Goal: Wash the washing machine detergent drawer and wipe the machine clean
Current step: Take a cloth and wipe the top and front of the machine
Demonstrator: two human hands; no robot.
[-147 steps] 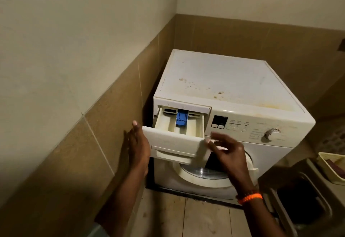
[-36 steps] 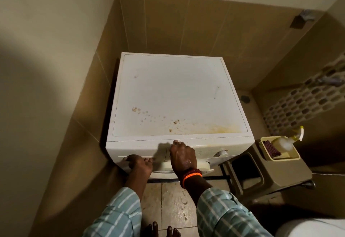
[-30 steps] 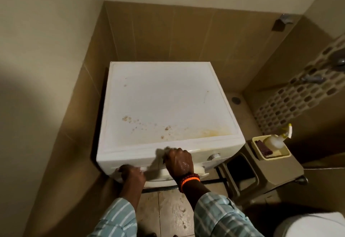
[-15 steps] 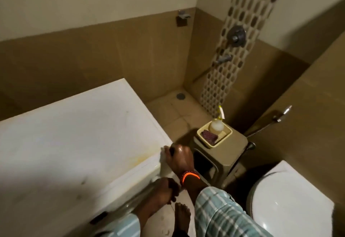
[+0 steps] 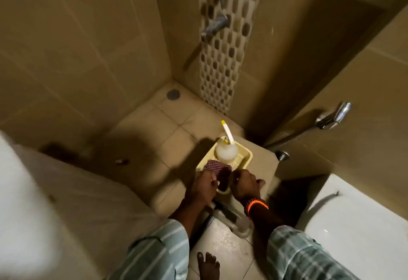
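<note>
The white washing machine (image 5: pixel 55 202) fills the lower left, blurred, and its drawer front is out of view. A yellow tray (image 5: pixel 244 158) sits on a beige stool (image 5: pixel 262 167). It carries a dark checked cloth (image 5: pixel 217 167) and a pale squeeze bottle (image 5: pixel 226 151) with a yellow-tipped nozzle. My left hand (image 5: pixel 204 186) curls over the tray's near left rim beside the cloth. My right hand (image 5: pixel 244 186), with an orange wristband, curls over the near right rim. A pale object (image 5: pixel 234 219) lies under my wrists, too hidden to identify.
A white toilet (image 5: pixel 353 224) stands at the lower right. A wall tap (image 5: pixel 215 25) and a hand sprayer (image 5: pixel 333 117) are mounted on the tiled walls, and a floor drain (image 5: pixel 173 94) sits in the corner. My bare foot (image 5: pixel 208 264) is on the tiled floor.
My view has swung right, from the machine's top to the stool. Both hands have left the machine's front and now curl over the yellow tray's near rim.
</note>
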